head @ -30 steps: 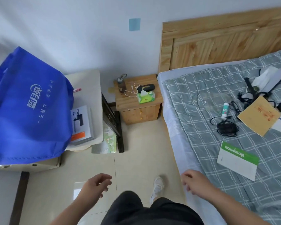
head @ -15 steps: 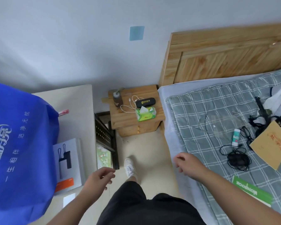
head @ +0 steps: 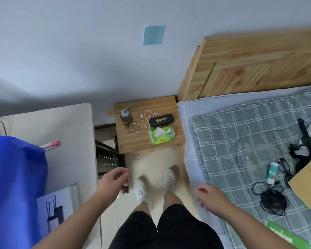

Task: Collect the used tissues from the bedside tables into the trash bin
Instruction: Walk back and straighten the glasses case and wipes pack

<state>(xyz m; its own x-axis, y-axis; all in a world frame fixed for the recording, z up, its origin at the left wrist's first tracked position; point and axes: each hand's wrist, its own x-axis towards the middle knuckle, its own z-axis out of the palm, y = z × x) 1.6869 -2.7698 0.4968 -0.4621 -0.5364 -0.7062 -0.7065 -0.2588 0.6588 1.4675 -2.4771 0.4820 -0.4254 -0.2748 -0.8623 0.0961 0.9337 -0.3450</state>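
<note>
Bedside table point(head: 144, 141) just ahead, beside the bed point(head: 223, 141). On my feed a white tissue point(head: 159, 132) pokes from the green pack point(head: 166, 138) near its front edge, possibly unused. Left hand point(head: 113, 180) and right hand point(head: 211, 198) hang empty, fingers loosely curled. Blue bag point(head: 13, 186) cropped left.

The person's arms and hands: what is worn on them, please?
No clothing shows. The left hand and right hand are ungloved; the left forearm and right forearm are bare to the frame edge, with no sleeve, watch or bracelet visible.
</note>
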